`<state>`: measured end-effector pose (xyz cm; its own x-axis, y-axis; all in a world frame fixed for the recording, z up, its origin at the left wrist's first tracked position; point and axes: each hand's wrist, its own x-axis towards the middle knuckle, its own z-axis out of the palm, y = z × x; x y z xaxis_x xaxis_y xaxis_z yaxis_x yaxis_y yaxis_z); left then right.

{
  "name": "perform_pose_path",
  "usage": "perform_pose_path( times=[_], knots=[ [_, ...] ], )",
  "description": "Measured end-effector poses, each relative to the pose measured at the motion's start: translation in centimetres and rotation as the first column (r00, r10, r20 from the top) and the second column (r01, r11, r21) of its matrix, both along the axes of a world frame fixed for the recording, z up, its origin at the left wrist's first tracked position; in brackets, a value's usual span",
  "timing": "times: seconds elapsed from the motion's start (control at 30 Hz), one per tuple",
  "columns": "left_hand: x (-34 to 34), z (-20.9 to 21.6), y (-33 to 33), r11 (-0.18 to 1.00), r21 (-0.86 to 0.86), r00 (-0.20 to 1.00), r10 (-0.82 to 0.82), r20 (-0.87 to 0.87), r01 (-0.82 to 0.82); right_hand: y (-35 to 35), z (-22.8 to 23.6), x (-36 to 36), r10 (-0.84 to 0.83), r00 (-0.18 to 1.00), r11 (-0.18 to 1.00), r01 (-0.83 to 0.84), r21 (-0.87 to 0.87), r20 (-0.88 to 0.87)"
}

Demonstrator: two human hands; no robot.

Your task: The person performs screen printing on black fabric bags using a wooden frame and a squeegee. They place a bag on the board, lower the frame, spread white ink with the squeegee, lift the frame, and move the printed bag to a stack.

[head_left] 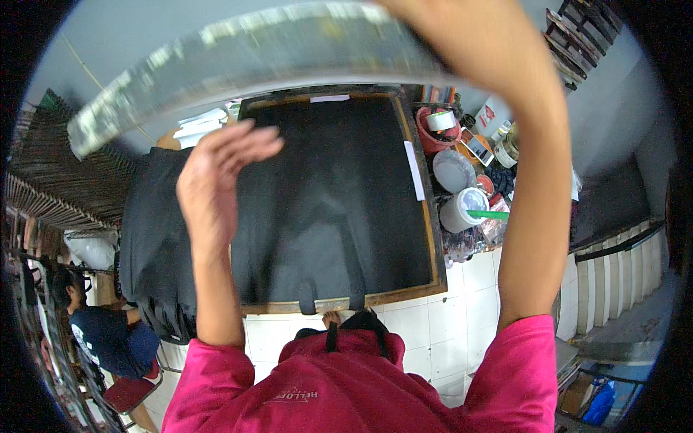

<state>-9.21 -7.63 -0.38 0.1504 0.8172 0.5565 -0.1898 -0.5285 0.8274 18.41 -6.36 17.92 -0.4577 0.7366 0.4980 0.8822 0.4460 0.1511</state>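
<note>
A raised screen printing frame point(260, 50), its edge speckled with white, spans the top of the view. My right hand point(462, 43) is up at its right end and seems to grip it; the fingertips are out of sight. Below the frame, my left hand point(216, 166) hangs in the air with fingers stretched out, slightly blurred and holding nothing. Under it a black fabric bag point(325, 187) lies flat on a wood-edged board point(440, 267). Two straps point(356, 285) of the bag run down over the board's near edge.
More black bags point(155, 216) drape in a pile on the left. Right of the board stand a white tub point(462, 211) with a green handle, a red bucket point(437, 137), bottles and a phone point(477, 150). A seated person point(108, 339) is at the lower left.
</note>
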Motion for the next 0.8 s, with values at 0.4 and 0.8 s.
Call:
perform_pose_path(
  times=[0.4,0.8],
  knots=[
    [-8.0,-15.5,-20.4,0.431,-0.878,0.938,0.167,0.303,0.207,9.5,-16.4,-1.7,-0.192,0.881,0.922,0.011,-0.386,-0.433],
    [-8.1,-15.4,-18.8,0.03,-0.98,0.929,0.313,0.198,0.198,29.0,-27.6,-5.3,-0.129,0.99,0.886,0.09,-0.455,-0.055]
  ],
)
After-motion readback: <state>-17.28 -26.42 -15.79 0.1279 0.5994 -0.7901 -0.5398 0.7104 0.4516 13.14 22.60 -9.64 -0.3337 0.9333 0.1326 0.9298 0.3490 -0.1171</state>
